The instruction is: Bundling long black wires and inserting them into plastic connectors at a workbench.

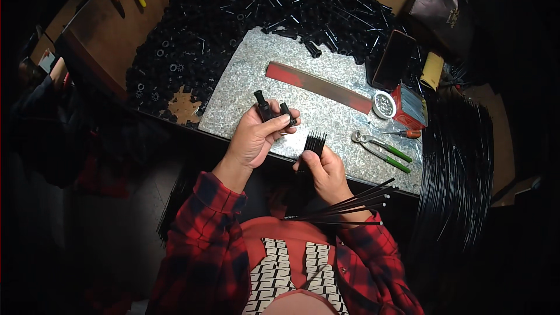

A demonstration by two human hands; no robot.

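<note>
My left hand (261, 131) is closed around black tubular plastic parts (265, 109), held over the near edge of the speckled board (233, 105). At least two stick up, one by the palm and one between thumb and fingers. A little lower and to the right, my right hand (328, 170) grips a flat bundle of thin black rods (315, 141). Their tips fan out side by side above my thumb. Several longer black rods (356, 205) spread out beside my right wrist; whether they belong to the same bundle I cannot tell.
A heap of black plastic parts (192, 35) covers the table's far and left side. On the board lie a red-and-brown bar (318, 87), a small white cup (384, 105), green-handled pincers (382, 150) and an orange-handled screwdriver (411, 133). Long black rods (455, 169) hang at the right.
</note>
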